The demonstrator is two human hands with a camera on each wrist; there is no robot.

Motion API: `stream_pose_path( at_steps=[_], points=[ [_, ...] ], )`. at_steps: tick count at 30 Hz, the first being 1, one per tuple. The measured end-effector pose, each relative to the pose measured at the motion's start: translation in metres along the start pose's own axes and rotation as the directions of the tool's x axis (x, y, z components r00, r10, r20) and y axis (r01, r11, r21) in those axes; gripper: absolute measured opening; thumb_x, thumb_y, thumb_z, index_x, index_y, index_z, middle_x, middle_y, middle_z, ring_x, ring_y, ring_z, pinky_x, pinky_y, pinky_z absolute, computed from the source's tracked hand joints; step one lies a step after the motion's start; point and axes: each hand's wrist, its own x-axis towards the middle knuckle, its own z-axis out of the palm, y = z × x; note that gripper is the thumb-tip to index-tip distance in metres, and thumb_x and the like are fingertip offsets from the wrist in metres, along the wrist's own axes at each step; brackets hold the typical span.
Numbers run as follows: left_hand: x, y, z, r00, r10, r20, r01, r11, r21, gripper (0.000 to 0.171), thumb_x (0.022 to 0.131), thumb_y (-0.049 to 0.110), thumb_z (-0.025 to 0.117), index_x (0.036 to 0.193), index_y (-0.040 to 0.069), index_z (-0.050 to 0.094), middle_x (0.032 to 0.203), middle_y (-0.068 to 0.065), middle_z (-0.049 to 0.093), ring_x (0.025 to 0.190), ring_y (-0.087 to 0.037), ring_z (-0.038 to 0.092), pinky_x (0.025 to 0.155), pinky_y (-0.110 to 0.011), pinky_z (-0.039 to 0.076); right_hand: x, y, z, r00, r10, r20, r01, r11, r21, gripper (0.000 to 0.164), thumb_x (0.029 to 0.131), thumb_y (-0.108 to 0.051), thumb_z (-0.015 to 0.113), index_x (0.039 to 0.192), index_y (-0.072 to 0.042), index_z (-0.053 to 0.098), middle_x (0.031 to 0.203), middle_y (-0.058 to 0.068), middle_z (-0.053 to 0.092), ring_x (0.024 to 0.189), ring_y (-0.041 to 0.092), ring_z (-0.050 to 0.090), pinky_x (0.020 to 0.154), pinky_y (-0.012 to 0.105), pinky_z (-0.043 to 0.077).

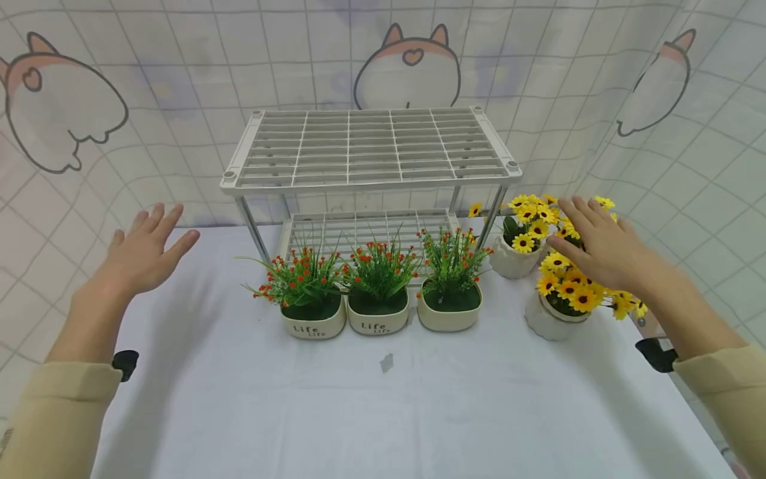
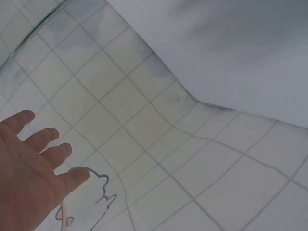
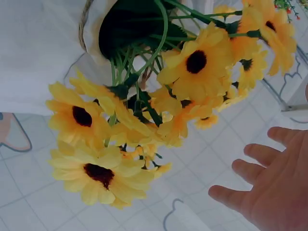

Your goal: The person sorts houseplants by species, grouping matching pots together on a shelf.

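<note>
In the head view my left hand (image 1: 143, 253) hovers over the table's left side, fingers straight and holding nothing. My right hand (image 1: 610, 246) is held in the air at the right, palm down, above two pots of yellow flowers. The nearer yellow-flower pot (image 1: 553, 322) is partly covered by its blooms; the farther yellow-flower pot (image 1: 514, 261) stands behind it. Between the hands, three oval pots of red-flowered grass stand in a row: a left pot (image 1: 314, 327), a middle pot (image 1: 378, 322) and a right pot (image 1: 450, 318). In the right wrist view, yellow flowers (image 3: 192, 62) appear close to the fingers, apart from them.
A white two-tier rack stands behind the red-flowered pots, with a slatted upper shelf (image 1: 371, 150) and a lower shelf (image 1: 359, 226) near the table. A white cloth (image 1: 359, 412) with a small grey mark covers the table. A grid-patterned curtain (image 1: 197, 100) hangs around it.
</note>
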Motion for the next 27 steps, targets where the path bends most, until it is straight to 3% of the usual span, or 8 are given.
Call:
stream_pose_path(
  at_steps=[6,9,12,15,18,21,24,27],
  points=[
    [0.0,0.017,-0.005,0.993,0.011,-0.114,-0.036,0.975,-0.221,0.07,0.111,0.049,0.03,0.163,0.003,0.017,0.163,-0.033,0.014,0.147,-0.057,0.013,0.11,-0.074,0.014,-0.018,-0.01,0.003,0.992,-0.023,-0.126,0.03,0.998,0.047,0.076,0.108,-0.052,0.043,0.16,0.0,0.024,0.163,0.032,0.019,0.147,0.056,0.015,0.112,0.072,0.014],
    [-0.003,0.03,-0.007,0.985,-0.031,-0.171,-0.036,0.929,-0.369,0.066,0.111,0.049,0.032,0.162,0.007,0.026,0.16,-0.03,0.029,0.143,-0.055,0.028,0.106,-0.075,0.024,-0.03,-0.014,0.007,0.975,-0.033,-0.221,0.053,0.995,0.082,0.065,0.108,-0.044,0.05,0.152,0.002,0.038,0.154,0.031,0.036,0.138,0.057,0.032,0.106,0.073,0.027],
    [-0.003,0.044,-0.01,0.973,-0.048,-0.225,-0.074,0.861,-0.503,0.061,0.111,0.048,0.035,0.158,0.01,0.036,0.154,-0.023,0.043,0.138,-0.044,0.042,0.109,-0.061,0.035,-0.042,-0.019,0.014,0.942,-0.033,-0.333,0.079,0.989,0.126,0.053,0.106,-0.034,0.057,0.143,0.004,0.049,0.143,0.029,0.049,0.131,0.053,0.042,0.099,0.072,0.035],
    [0.0,0.059,-0.011,0.954,-0.039,-0.299,-0.171,0.746,-0.643,0.049,0.111,0.04,0.042,0.15,0.01,0.047,0.141,-0.011,0.056,0.127,-0.026,0.054,0.106,-0.033,0.043,-0.052,-0.025,0.022,0.89,-0.049,-0.454,0.129,0.981,0.148,0.043,0.102,-0.024,0.065,0.134,0.005,0.057,0.131,0.026,0.059,0.122,0.048,0.051,0.093,0.064,0.042],
    [0.003,0.072,-0.011,0.936,-0.032,-0.351,-0.282,0.528,-0.801,0.037,0.109,0.03,0.053,0.139,0.01,0.057,0.127,-0.004,0.062,0.116,-0.018,0.059,0.092,-0.02,0.048,-0.057,-0.032,0.03,0.82,-0.079,-0.567,0.192,0.971,0.141,0.035,0.096,-0.015,0.071,0.124,0.004,0.063,0.118,0.022,0.067,0.109,0.042,0.06,0.089,0.043,0.046],
    [0.007,0.084,-0.01,0.937,-0.031,-0.348,-0.32,0.321,-0.891,0.031,0.106,0.023,0.059,0.134,0.009,0.059,0.122,-0.005,0.062,0.112,-0.02,0.06,0.089,-0.02,0.05,-0.061,-0.039,0.04,0.763,-0.103,-0.638,0.246,0.959,0.14,0.029,0.09,-0.007,0.075,0.116,0.002,0.066,0.108,0.018,0.07,0.097,0.035,0.064,0.083,0.018,0.041],
    [0.01,0.095,-0.008,0.947,-0.036,-0.319,-0.298,0.27,-0.915,0.034,0.106,0.022,0.059,0.137,0.009,0.055,0.125,-0.005,0.058,0.112,-0.02,0.059,0.089,-0.021,0.05,-0.064,-0.048,0.05,0.762,-0.069,-0.644,0.273,0.936,0.221,0.028,0.088,-0.002,0.077,0.114,0.002,0.066,0.105,0.015,0.071,0.095,0.025,0.065,0.083,0.006,0.039],
    [0.013,0.103,-0.005,0.95,-0.053,-0.309,-0.286,0.253,-0.924,0.04,0.106,0.022,0.06,0.142,0.006,0.052,0.127,-0.005,0.056,0.11,-0.019,0.058,0.088,-0.022,0.051,-0.065,-0.058,0.064,0.812,-0.011,-0.583,0.261,0.901,0.347,0.03,0.091,-0.003,0.076,0.119,0.0,0.064,0.108,0.012,0.07,0.096,0.007,0.062,0.082,0.006,0.043]
  ],
)
